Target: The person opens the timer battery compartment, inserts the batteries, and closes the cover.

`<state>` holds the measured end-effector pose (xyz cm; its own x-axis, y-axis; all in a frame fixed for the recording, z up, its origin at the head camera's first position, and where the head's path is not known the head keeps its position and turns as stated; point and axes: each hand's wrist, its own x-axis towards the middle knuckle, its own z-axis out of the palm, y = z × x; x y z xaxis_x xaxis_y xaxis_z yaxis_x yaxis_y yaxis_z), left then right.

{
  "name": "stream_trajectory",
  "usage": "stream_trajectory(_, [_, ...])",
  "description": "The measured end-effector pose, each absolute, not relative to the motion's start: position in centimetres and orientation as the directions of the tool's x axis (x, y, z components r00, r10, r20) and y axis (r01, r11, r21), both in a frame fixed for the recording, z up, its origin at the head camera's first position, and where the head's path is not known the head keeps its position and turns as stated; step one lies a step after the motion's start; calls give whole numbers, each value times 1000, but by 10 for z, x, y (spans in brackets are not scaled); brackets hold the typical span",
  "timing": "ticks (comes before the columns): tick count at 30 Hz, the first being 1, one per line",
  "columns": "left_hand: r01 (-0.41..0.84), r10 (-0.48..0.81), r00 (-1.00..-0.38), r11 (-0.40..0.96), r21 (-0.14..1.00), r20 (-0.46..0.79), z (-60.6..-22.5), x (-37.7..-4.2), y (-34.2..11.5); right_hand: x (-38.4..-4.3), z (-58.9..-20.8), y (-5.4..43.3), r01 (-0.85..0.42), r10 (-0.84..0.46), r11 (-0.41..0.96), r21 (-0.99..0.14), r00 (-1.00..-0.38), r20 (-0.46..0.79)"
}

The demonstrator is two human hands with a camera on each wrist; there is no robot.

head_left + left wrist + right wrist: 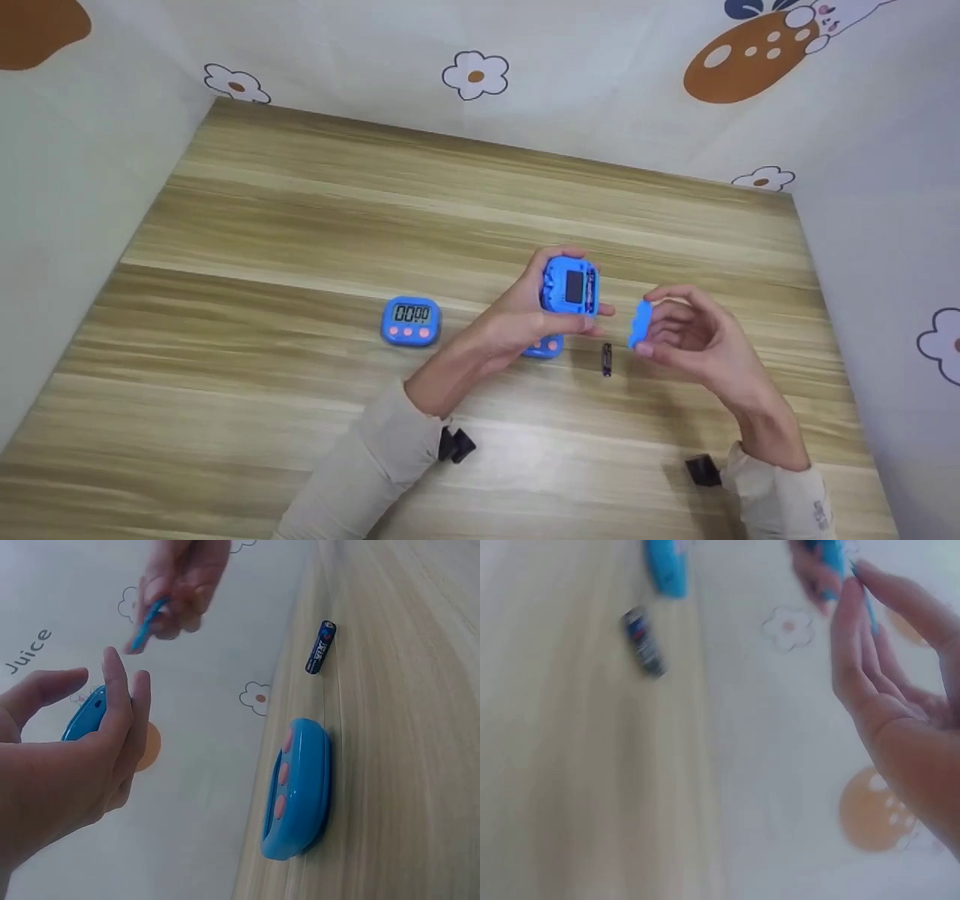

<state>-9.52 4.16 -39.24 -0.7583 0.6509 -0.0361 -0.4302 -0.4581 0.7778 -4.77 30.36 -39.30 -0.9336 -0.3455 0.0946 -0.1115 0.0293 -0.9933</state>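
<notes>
In the head view my left hand (517,315) holds a blue digital timer (564,286) with its back turned up. The battery compartment along its right side lies uncovered, and a battery (590,291) sits in it. To the right, my right hand (701,334) pinches a small blue battery cover (640,324) between thumb and fingers, apart from the timer. A loose dark battery (607,360) lies on the table between the hands. Below my left hand, a second blue timer (553,346) rests face up, partly hidden by that hand; the left wrist view shows its pink buttons (283,774).
Left of my left forearm, another blue timer (410,322) with pink buttons lies face up, its display reading 00:00. The wood-grain table (300,202) meets pale patterned walls (360,60) at its back and sides. Black straps (456,445) show at both sleeves.
</notes>
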Motion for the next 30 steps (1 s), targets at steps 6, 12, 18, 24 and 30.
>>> stream_trajectory(6, [-391, 600, -797, -434, 811, -63, -393, -94, 42, -64, -372, 272, -175, -314, 142, -974, -941, 123])
stream_trajectory(12, [-375, 564, -821, -424, 824, -84, -391, -95, 42, -74, -368, 261, -195, -310, 239, -951, -944, 115])
stream_trajectory(18, [-359, 557, -826, -396, 845, -90, -391, -96, 42, -74, -365, 256, -233, -309, 292, -928, -941, 139])
stream_trajectory(24, [-350, 549, -831, -388, 853, -91, -393, -96, 42, -71, -361, 246, -265, -276, 355, -896, -946, 170])
stream_trajectory(30, [-357, 537, -838, -400, 844, -100, -396, -95, 45, -66, -348, 233, -327, -311, 391, -860, -927, 211])
